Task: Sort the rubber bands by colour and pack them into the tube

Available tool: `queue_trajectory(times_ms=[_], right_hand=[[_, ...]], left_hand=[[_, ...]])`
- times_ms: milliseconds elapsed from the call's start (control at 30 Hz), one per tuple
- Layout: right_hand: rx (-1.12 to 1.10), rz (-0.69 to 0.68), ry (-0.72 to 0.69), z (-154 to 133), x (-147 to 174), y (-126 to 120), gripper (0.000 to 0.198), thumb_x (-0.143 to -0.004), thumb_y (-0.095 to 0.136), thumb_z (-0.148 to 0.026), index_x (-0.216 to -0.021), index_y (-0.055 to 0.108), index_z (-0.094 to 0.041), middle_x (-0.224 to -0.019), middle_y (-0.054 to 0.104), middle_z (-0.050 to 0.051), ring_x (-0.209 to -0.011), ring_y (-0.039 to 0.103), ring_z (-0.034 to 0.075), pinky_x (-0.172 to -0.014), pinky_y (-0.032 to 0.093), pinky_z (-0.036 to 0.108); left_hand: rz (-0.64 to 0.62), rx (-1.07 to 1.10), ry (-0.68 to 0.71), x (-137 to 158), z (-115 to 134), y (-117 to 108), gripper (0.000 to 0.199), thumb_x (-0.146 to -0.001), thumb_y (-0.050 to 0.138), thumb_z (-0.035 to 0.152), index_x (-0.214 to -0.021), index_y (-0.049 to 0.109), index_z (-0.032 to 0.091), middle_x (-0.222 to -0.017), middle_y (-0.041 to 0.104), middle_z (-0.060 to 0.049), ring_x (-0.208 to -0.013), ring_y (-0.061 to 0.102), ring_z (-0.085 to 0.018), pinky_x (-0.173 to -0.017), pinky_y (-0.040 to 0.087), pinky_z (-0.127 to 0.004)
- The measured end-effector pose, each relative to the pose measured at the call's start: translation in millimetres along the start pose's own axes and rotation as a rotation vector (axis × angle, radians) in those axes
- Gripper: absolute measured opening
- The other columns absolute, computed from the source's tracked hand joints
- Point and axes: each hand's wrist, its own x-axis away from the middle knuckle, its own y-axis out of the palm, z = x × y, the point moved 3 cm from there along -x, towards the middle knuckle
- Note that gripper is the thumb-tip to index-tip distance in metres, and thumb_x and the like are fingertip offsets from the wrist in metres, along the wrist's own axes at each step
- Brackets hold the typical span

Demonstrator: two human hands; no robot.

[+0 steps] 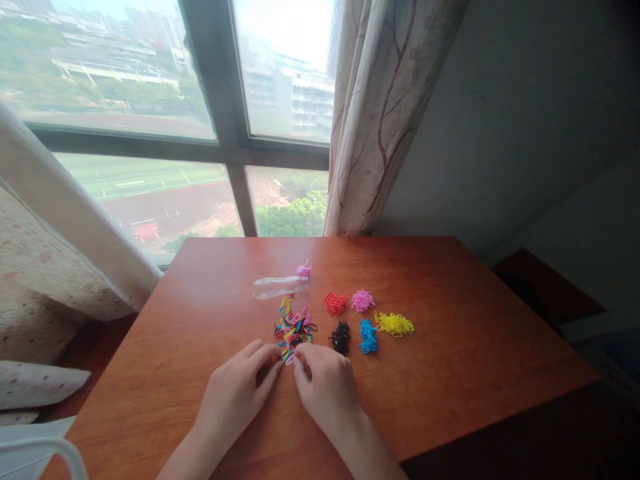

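Note:
A mixed pile of small coloured rubber bands [295, 324] lies on the wooden table [225, 267]. Both hands meet at its near edge. My left hand [243, 380] is closed in a pinch on rubber bands at the pile's left side. My right hand [327, 380] pinches at a pink rubber band [290, 359] on the other side. To the right, sorted heaps lie apart: red bands [335, 303], pink bands [363, 300], black bands [341, 338], blue bands [368, 336] and yellow bands [395, 324]. The black heap sits just beyond my right knuckles.
Behind the pile a clear plastic bottle [275, 287] with a pink cap [303, 270] lies on its side. A window [227, 147] and a patterned curtain [370, 120] stand beyond the table's far edge. At lower left is a white curved rail [55, 445].

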Motion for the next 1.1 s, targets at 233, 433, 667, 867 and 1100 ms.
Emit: queue_trajectory(times_ms=[233, 433, 667, 867, 1100], right_hand=[[0.108, 0.162, 0.243, 68, -32, -76, 0.011, -0.09, 0.055, -0.025, -0.085, 0.065, -0.023, -0.067, 0.066, -0.002, -0.063, 0.06, 0.015, -0.06, 0.032, 0.024], [0.288, 0.058, 0.434, 122, -62, -104, 0.014, -0.088, 0.056, -0.029, -0.083, 0.068, -0.024, -0.069, 0.068, -0.001, -0.062, 0.058, 0.014, -0.052, 0.026, 0.024], [0.28, -0.009, 0.447, 136, -70, -92, 0.018, -0.085, 0.057, -0.032, -0.077, 0.07, -0.023, -0.071, 0.07, 0.002, -0.059, 0.057, 0.013, -0.049, 0.024, 0.025], [0.271, -0.017, 0.444, 135, -68, -98, 0.02, -0.086, 0.054, -0.03, -0.076, 0.069, -0.022, -0.071, 0.07, 0.001, -0.057, 0.058, 0.012, -0.049, 0.027, 0.024], [0.22, 0.063, 0.369, 103, -55, -98, 0.018, -0.088, 0.053, -0.029, -0.083, 0.07, -0.024, -0.073, 0.071, 0.001, -0.062, 0.061, 0.014, -0.053, 0.031, 0.024]], left_hand=[[0.008, -0.006, 0.013, 1, 0, -1, 0.021, -0.095, 0.045, 0.035, -0.098, 0.064, 0.028, -0.09, 0.066, 0.001, -0.082, 0.066, -0.017, -0.068, 0.044, -0.024], [-0.005, -0.007, 0.006, -2, 2, -1, 0.024, -0.096, 0.042, 0.035, -0.1, 0.065, 0.029, -0.092, 0.066, 0.001, -0.083, 0.066, -0.017, -0.068, 0.044, -0.025], [-0.009, -0.007, 0.008, -1, 0, 0, 0.023, -0.096, 0.043, 0.034, -0.098, 0.065, 0.028, -0.09, 0.065, 0.001, -0.082, 0.066, -0.017, -0.069, 0.044, -0.025], [-0.017, -0.008, 0.013, -1, 1, 0, 0.024, -0.096, 0.042, 0.034, -0.098, 0.065, 0.027, -0.091, 0.065, 0.0, -0.083, 0.065, -0.018, -0.069, 0.044, -0.025], [0.002, -0.01, 0.017, 0, 1, -2, 0.024, -0.096, 0.043, 0.035, -0.1, 0.065, 0.029, -0.092, 0.066, 0.0, -0.082, 0.066, -0.017, -0.069, 0.045, -0.024]])
